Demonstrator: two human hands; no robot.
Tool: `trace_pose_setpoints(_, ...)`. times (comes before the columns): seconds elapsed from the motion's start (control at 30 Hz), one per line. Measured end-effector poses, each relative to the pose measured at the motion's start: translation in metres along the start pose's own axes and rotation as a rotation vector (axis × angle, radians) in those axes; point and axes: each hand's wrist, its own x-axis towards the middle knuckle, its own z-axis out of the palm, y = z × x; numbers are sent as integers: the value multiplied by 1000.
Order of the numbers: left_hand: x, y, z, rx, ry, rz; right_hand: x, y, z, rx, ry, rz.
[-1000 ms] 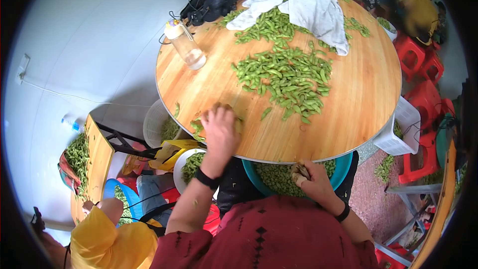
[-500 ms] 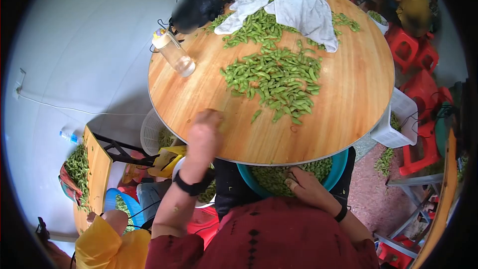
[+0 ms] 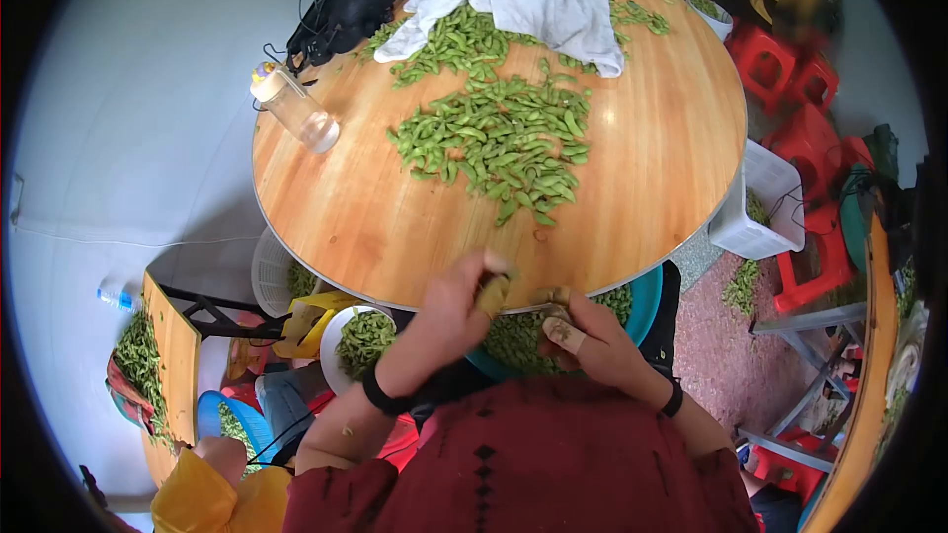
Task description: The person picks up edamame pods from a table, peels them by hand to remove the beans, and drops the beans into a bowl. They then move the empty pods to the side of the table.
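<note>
My left hand (image 3: pixel 456 308) is at the table's near edge, fingers curled and blurred by motion, with something olive-yellow at the thumb side. Close by on the right is my right hand (image 3: pixel 591 341), thumb and forefinger drawn together over the basin; pale tape wraps its thumb. I cannot tell what either hand holds. Below them a teal basin (image 3: pixel 647 311) on my lap contains shelled green beans (image 3: pixel 518 341). On the round wooden table (image 3: pixel 652 168) ahead lies a loose heap of green soybean pods (image 3: pixel 499 138).
A white cloth (image 3: pixel 553 5) covers more pods at the back. A water bottle (image 3: pixel 296 111) and a black bag (image 3: pixel 341 15) stand at the left edge. A white bowl of pods (image 3: pixel 338 350) is beside me; a white crate (image 3: pixel 775 188) and red stools (image 3: pixel 815 257) are at right.
My left hand has come back from over the tabletop to beside my right hand. The right hand has lifted from the beans in the basin. The view has shifted slightly.
</note>
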Motion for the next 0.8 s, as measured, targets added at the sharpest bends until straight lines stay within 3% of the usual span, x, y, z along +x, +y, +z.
trace_pose_setpoints(0.1, -16, 14, 19, -162, -72, -18, 7, 20, 2, 73, -6, -86)
trace_pose_setpoints(0.27, -20, 17, 24, -417, -57, -103, 4, 15, 4, 143, 41, -42)
trace_pose_setpoints(0.5, -21, 13, 28, -422, -115, -123, 3, 13, 6, 252, 47, -28)
trace_pose_setpoints(0.57, -20, 13, 30, -242, -18, 85, 3, 14, 6, 251, 28, -59)
trace_pose_setpoints(0.63, -26, 23, 23, -171, -52, 144, 2, 13, 4, 251, 10, -89)
trace_pose_setpoints(0.7, -31, 24, 19, -102, -88, 197, -3, 8, 1, 303, -95, 11)
trace_pose_setpoints(0.73, -31, 21, 19, -477, -193, -76, -2, 9, -1, 306, -93, 13)
trace_pose_setpoints(0.77, -31, 19, 19, -847, -295, -356, 0, 9, -3, 530, -143, 114)
trace_pose_setpoints(0.8, -30, 15, 21, -848, -297, -355, 1, 10, -5, 752, -192, 215)
